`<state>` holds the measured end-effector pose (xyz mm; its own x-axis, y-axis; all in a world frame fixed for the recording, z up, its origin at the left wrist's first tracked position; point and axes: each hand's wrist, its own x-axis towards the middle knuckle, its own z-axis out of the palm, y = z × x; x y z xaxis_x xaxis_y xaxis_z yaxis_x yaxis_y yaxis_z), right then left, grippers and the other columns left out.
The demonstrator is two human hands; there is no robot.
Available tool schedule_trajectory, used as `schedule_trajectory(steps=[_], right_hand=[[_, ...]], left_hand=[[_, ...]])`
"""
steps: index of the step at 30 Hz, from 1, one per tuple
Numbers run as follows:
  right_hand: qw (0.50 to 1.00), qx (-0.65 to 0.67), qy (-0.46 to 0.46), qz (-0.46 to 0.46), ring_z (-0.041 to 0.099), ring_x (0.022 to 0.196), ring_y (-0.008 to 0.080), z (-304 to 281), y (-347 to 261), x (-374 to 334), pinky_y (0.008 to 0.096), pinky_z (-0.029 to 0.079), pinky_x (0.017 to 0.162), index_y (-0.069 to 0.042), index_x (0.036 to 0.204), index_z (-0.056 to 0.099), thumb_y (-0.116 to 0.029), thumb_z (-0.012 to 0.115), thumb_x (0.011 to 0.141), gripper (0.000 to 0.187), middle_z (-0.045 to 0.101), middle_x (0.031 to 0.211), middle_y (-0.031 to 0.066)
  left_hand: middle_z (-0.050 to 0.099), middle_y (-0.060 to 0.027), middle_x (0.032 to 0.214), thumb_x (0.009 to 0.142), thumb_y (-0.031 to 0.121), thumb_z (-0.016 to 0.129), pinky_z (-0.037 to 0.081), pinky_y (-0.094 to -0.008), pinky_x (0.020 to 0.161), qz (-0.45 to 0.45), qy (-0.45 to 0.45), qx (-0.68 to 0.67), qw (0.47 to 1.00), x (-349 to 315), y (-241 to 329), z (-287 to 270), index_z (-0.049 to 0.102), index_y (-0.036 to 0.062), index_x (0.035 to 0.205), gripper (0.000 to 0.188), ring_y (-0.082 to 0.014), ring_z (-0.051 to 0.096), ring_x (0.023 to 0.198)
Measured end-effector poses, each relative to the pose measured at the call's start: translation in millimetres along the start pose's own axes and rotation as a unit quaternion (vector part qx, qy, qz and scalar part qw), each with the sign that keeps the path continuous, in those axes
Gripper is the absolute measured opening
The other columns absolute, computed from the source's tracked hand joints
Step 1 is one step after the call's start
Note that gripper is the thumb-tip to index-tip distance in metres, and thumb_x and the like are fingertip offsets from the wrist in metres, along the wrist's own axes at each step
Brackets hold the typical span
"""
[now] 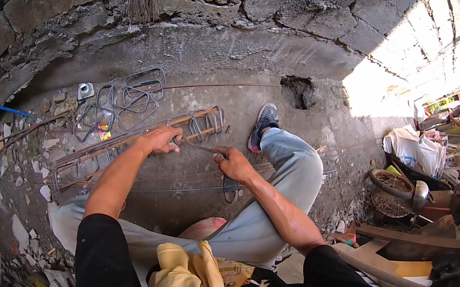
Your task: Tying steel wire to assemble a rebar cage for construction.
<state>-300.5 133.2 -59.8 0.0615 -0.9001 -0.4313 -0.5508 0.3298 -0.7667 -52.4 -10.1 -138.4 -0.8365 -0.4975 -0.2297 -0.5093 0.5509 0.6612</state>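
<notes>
A long cage of rusty steel bars with bent-wire stirrups lies on the ground in front of me. My left hand is at its near side, fingers curled and pinched together; what they hold is too small to make out. My right hand is closed around a thin dark metal tool, whose tip points toward my left fingers. The tool's exact kind is unclear. Beyond the cage lies a loose pile of bent steel stirrups.
A rough block wall rises ahead, with a hole at its foot. Rubble is scattered on the left. At right stand white sacks and a wheel. My shoe is planted beside the cage's end.
</notes>
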Motion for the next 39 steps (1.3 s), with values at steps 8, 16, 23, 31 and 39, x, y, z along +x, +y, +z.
schedule_trajectory(steps=[8,16,23,31,39], right_hand=[[0.998,-0.027,-0.002,-0.053,0.063,0.099,0.0363,18.9,-4.5,-15.5,0.0402,0.047,0.089,0.003,0.124,0.056,-0.016,0.061,0.083,0.046,0.064,0.106,0.0271],[0.83,-0.51,-0.22,-0.061,0.067,0.091,0.0281,-20.4,23.6,58.6,0.0447,0.054,0.075,-0.002,0.116,0.065,-0.016,0.059,0.082,0.036,0.068,0.107,0.0148],[0.488,-0.801,-0.087,-0.337,0.065,0.08,0.0221,-5.9,-74.3,71.5,0.039,0.045,0.07,-0.014,0.093,0.07,-0.027,0.057,0.083,0.021,0.068,0.086,0.0032],[0.643,-0.694,-0.27,-0.177,0.067,0.094,0.0285,-31.4,-134.5,87.1,0.04,0.053,0.077,-0.012,0.097,0.069,-0.037,0.067,0.071,0.037,0.07,0.099,0.0092],[0.7,-0.634,-0.288,-0.158,0.067,0.091,0.0312,-39.6,-103.4,95.9,0.042,0.053,0.079,-0.008,0.092,0.069,-0.035,0.067,0.07,0.034,0.069,0.094,0.0132]], left_hand=[[0.066,-0.0174,0.084,0.08,0.02,0.066,0.047,-0.0455,0.073,-0.102,0.139,-0.034,0.984,2.0,-16.1,24.4,0.063,0.0056,0.084,0.015,-0.0385,0.063,0.086],[0.065,-0.0195,0.085,0.078,0.017,0.064,0.048,-0.0449,0.072,-0.054,0.1,0.028,0.993,12.6,-13.0,24.7,0.066,0.0055,0.083,0.012,-0.0403,0.061,0.085],[0.065,-0.0172,0.094,0.076,0.013,0.063,0.047,-0.0441,0.081,-0.013,0.137,-0.015,0.99,0.8,-35.0,35.9,0.066,0.0065,0.093,0.018,-0.0379,0.06,0.094],[0.042,-0.0091,0.136,0.066,0.015,0.075,0.008,-0.0555,0.116,0.051,0.093,0.105,0.989,-23.8,-27.1,61.5,0.056,0.0073,0.119,0.057,-0.0287,0.032,0.136],[0.041,-0.0067,0.133,0.067,0.028,0.077,0.012,-0.0594,0.113,-0.019,0.22,0.122,0.968,-28.9,-39.5,69.3,0.061,0.0149,0.109,0.047,-0.0308,0.032,0.132]])
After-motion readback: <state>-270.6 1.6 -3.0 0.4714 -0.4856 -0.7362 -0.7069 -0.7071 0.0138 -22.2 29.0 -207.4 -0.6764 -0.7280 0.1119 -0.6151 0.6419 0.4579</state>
